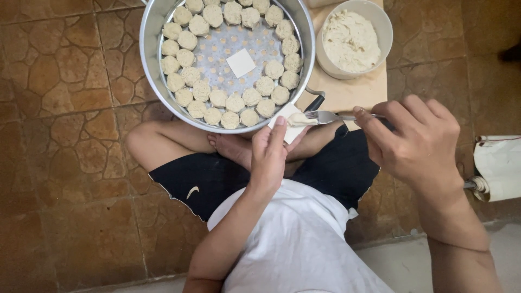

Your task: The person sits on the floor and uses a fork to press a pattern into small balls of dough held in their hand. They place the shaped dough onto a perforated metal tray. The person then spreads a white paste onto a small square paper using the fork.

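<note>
My left hand (268,154) holds a square white dumpling wrapper (289,129) flat on its fingers, just below the steamer's rim. My right hand (415,138) grips a metal fork (325,116) whose tines rest a dab of pale filling on the wrapper. A round metal steamer tray (147,59) sits in front of me, with several filled dumplings (235,102) arranged in rings and one bare wrapper square (240,62) lying in its middle. A white bowl (384,24) of pale filling stands to the right of the tray.
The bowl rests on a wooden board (347,92) laid on the brown stone-pattern floor (59,81). My crossed legs in black shorts are under the tray's near edge. A white cloth or paper item (499,165) lies at the right edge.
</note>
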